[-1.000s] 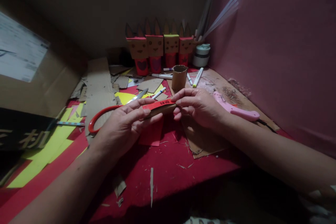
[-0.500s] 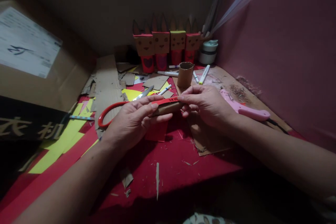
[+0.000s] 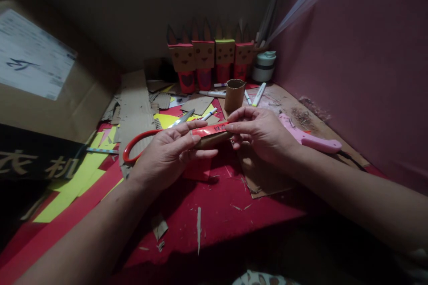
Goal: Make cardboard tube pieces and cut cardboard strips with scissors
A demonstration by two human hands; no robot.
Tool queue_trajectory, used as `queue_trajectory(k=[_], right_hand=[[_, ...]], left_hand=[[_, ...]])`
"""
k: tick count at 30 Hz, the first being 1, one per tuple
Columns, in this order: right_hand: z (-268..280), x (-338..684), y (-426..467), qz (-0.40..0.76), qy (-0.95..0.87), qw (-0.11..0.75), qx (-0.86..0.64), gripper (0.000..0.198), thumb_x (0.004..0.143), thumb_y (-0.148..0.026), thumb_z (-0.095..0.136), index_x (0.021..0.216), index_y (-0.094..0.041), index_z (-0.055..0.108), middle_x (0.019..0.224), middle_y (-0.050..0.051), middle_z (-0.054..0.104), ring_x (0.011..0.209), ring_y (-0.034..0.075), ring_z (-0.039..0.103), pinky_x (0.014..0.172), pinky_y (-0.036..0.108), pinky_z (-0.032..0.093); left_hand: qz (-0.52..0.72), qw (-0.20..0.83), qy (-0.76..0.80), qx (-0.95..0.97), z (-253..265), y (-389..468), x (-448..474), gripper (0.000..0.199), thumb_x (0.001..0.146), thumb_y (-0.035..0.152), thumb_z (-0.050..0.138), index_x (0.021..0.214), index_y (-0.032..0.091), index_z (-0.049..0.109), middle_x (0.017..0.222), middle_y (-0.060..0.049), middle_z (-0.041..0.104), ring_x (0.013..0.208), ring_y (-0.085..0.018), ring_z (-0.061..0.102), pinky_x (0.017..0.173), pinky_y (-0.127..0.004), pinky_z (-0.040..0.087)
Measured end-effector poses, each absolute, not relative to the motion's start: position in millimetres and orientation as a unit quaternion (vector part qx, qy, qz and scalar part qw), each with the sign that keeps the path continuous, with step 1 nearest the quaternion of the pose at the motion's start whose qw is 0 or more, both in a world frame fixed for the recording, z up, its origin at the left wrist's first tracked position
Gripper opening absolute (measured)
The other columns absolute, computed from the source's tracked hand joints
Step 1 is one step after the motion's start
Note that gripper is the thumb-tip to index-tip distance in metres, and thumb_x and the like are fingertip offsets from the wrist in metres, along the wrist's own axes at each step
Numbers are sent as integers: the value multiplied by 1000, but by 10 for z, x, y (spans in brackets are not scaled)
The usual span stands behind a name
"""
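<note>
Head view. Left hand (image 3: 167,146): thumb and forefinger clamped on left end of red strip (image 3: 207,130) and cardboard (image 3: 211,141) under it, lower fingers stretched beneath. Right hand (image 3: 265,134): thumb and fingertips pinching right end. Strip spans between both sets of fingers, dark lettering showing. Step looks like lining strip up along cardboard; next move seems to call for flush edges, even pressure. Scissors (image 3: 183,119) just beyond left fingers; tube (image 3: 234,98) beyond right fingertips; glue gun (image 3: 319,142) right of right fingers.
</note>
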State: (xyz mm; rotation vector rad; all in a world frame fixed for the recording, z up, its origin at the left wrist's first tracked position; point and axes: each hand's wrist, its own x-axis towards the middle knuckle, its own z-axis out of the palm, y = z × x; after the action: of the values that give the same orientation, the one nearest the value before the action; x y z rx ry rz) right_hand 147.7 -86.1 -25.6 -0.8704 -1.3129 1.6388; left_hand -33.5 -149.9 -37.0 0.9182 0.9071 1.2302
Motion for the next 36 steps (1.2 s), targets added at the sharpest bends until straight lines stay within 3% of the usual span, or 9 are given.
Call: queue_trajectory(k=[4, 10, 16, 19, 24, 29, 36], right_hand=[[-247, 1465, -873, 666, -510, 430, -332, 30, 61, -9, 73, 82, -19, 55, 55, -7, 52, 42, 9, 51, 40, 23, 44], [-246, 1449, -880, 665, -518, 425, -330, 50, 59, -7, 74, 103, -21, 55, 51, -10, 45, 40, 9, 45, 36, 22, 40], [-274, 1438, -881, 657, -549, 401, -325, 56, 59, -9, 76, 111, -20, 58, 62, -5, 56, 43, 8, 47, 37, 22, 40], [-274, 1435, -903, 653, -550, 407, -324, 61, 60, -9, 75, 117, -20, 56, 71, -2, 63, 47, 8, 51, 38, 21, 41], [-291, 1406, -954, 642, -544, 448, -302, 51, 62, -7, 72, 109, -20, 59, 81, 0, 68, 65, 12, 62, 55, 24, 52], [-335, 1365, -1053, 660, -536, 477, -224, 44, 66, -7, 70, 107, -21, 60, 94, 1, 70, 85, 15, 65, 76, 30, 54], [-285, 1382, -1141, 626, -591, 456, -225, 26, 73, -13, 69, 96, -24, 68, 92, 0, 70, 85, 15, 66, 75, 31, 55]], left_hand=[[551, 616, 398, 397, -346, -1495, -321, 29, 78, 12, 62, 107, 14, 61, 114, -14, 66, 100, -26, 66, 84, -38, 57], [562, 576, 435, 404, -330, -1520, -268, 23, 74, 10, 63, 97, 15, 64, 107, -10, 68, 88, -22, 70, 74, -30, 60], [554, 514, 468, 458, -285, -1589, -194, 21, 78, 15, 61, 98, 17, 67, 101, -8, 71, 88, -22, 69, 79, -34, 58], [553, 485, 477, 480, -273, -1608, -181, 17, 79, 15, 61, 95, 17, 68, 97, -6, 72, 87, -20, 69, 77, -29, 58], [572, 503, 458, 458, -285, -1621, -132, 18, 77, 18, 67, 95, 17, 67, 96, -5, 71, 89, -19, 68, 79, -28, 58], [616, 488, 475, 395, -283, -1627, -64, 27, 64, 18, 78, 86, 18, 63, 78, 0, 70, 69, -15, 68, 62, -23, 57], [616, 481, 484, 393, -268, -1633, -135, 27, 64, 17, 78, 85, 19, 63, 83, -1, 71, 60, -13, 66, 47, -20, 53]])
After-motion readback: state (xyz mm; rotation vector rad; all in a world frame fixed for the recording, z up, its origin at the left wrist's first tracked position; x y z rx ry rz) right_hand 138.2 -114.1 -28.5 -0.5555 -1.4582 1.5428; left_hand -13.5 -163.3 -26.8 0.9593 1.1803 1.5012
